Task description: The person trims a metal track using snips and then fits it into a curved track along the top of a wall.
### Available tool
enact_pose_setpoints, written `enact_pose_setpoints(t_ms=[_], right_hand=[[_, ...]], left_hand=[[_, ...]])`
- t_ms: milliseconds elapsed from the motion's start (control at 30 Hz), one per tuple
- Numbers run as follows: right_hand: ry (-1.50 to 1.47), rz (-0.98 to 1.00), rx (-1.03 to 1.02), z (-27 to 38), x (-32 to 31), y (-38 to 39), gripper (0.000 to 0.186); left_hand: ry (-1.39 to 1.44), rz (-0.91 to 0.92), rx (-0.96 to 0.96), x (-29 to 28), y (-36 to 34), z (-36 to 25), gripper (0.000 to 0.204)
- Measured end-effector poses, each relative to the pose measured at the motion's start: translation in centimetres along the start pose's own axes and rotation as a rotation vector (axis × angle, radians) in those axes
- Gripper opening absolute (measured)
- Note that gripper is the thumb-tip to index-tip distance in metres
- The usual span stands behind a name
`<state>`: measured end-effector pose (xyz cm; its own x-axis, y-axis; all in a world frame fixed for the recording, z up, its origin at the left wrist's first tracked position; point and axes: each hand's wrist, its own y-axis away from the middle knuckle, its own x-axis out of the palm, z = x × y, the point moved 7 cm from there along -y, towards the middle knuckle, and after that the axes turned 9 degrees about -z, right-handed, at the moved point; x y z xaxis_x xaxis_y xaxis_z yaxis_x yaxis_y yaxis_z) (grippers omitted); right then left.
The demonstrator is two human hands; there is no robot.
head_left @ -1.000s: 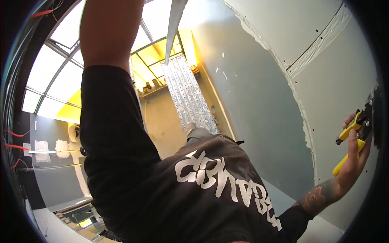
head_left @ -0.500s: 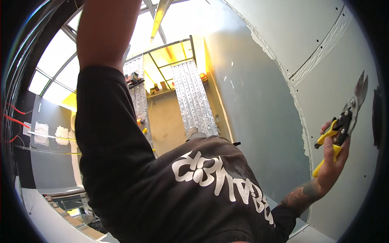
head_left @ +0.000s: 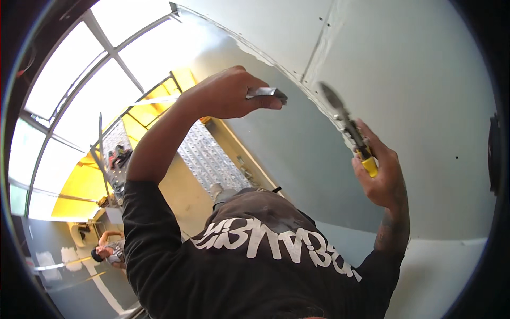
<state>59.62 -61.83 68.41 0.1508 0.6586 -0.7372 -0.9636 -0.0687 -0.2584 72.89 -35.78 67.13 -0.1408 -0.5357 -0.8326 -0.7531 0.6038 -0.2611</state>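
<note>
My left hand (head_left: 226,94) is raised in the upper middle, its fingers closed around a thin silver metal profile (head_left: 264,92). The cut-looking end of the profile juts out past my thumb. To the right, my right hand (head_left: 383,173) grips a pair of tin snips (head_left: 350,127) with yellow and black handles. The dark blades point up and to the left, toward the profile but apart from it. Motion blurs them, so I cannot tell whether they are parted.
A grey-green wall panel (head_left: 297,159) and pale boards with a filled seam (head_left: 319,48) lie on the right. Below stands a perforated metal platform (head_left: 212,159) beside a black rail frame. Another person (head_left: 110,251) is at the lower left, near large windows (head_left: 79,64).
My left hand has come into view with the metal profile. The snips have moved left, closer to it. The view has swung round, and another person now shows at lower left.
</note>
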Motion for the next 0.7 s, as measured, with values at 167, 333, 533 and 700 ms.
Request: enact_pose_setpoints(t_ms=[167, 333, 533, 700], right_hand=[[0.297, 0.226, -0.021, -0.1, -0.2, 0.8, 0.071], [0.446, 0.234, -0.052, -0.7, 0.0, 1.3, 0.075], [0.558, 0.023, -0.17, -3.3, 0.6, 1.6, 0.083], [0.68, 0.004, -0.314, -3.7, 0.9, 0.8, 0.087]], left_hand=[[0.067, 0.023, 0.085, 4.1, -1.6, -1.2, 0.041], [-0.026, -0.234, 0.117, 6.0, -1.1, -0.2, 0.025], [-0.007, -0.379, 0.183, 8.7, 0.6, -0.1, 0.026], [-0.013, -0.413, 0.18, 10.9, 1.2, 0.4, 0.032]])
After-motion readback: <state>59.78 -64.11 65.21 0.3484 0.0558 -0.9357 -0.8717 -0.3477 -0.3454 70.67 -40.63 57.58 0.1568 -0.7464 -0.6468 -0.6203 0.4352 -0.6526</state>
